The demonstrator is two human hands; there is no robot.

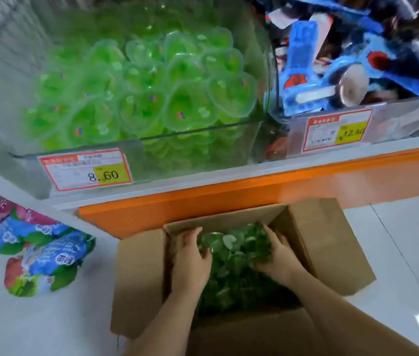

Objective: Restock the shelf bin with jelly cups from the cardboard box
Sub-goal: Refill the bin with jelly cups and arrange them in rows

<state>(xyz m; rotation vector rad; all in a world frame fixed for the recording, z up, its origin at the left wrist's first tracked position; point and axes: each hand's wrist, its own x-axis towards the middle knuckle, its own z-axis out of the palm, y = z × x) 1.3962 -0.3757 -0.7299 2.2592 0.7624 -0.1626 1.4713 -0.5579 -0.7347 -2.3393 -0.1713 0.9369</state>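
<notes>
An open cardboard box (141, 283) stands on the floor below the shelf, holding several green jelly cups (231, 255). Both my hands are down inside it. My left hand (190, 258) curls around cups at the left side of the pile. My right hand (277, 255) curls around cups at the right side. Above, the clear shelf bin (203, 140) is heaped with several bright green jelly cups (151, 93) and carries a price tag (85, 169) reading 8.60.
A neighbouring clear bin (396, 116) to the right holds blue-wrapped snacks (331, 60). An orange shelf edge (254, 201) runs just behind the box. Colourful snack bags (38, 250) lie on the white floor at the left.
</notes>
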